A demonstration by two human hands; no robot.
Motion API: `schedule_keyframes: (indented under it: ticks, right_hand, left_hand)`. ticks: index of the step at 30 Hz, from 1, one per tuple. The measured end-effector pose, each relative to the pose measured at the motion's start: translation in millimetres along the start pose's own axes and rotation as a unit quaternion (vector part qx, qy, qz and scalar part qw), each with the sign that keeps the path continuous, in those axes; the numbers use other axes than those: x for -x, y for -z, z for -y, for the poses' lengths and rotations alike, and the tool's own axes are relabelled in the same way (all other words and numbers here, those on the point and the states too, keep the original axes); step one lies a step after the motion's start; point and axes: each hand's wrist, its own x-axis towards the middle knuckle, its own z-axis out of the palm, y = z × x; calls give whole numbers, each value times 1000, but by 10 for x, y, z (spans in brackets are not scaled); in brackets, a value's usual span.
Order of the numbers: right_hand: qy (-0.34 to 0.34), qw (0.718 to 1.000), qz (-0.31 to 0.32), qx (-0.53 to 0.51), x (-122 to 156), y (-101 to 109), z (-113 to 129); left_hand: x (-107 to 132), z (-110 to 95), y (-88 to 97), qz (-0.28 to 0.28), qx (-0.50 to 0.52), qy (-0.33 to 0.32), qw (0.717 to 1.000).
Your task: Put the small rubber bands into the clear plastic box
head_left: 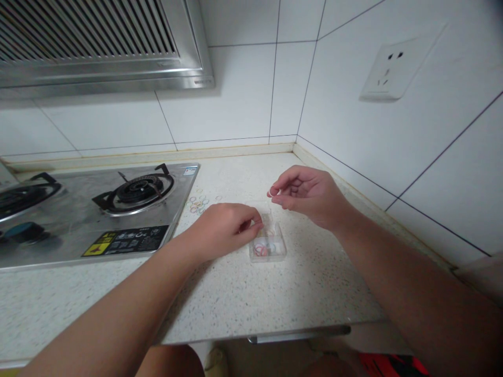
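Note:
A small clear plastic box (268, 250) with compartments stands on the counter, its lid raised at the back. Pink and pale elastic bands (260, 250) lie in its front part. My left hand (231, 226) is closed at the box's left side, thumb and fingertips pinching its edge; they partly cover the rear compartments. Above and to the right of the box, my right hand (304, 193) pinches a small pale hair elastic between thumb and index finger, the other fingers curled. Several thin coloured elastic bands (199, 204) lie loose on the counter beyond my left hand.
A gas hob (129, 230) with black burners is set into the speckled counter (251, 298) on the left. Above it hangs a metal range hood (118, 73). Tiled walls meet at the back right corner, with a socket (387, 68) on the right wall.

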Motion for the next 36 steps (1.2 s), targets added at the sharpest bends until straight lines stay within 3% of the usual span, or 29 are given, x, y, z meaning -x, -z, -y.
schedule_keyframes:
  ticks: [16, 36]
  right_hand:
    - [17, 999, -4, 35, -2, 10, -31]
    - [-14, 998, -6, 53, 14, 19, -39]
  left_hand:
    - [3, 11, -5, 2, 0, -2, 1000]
    - [3, 4, 5, 6, -8, 3, 1000]
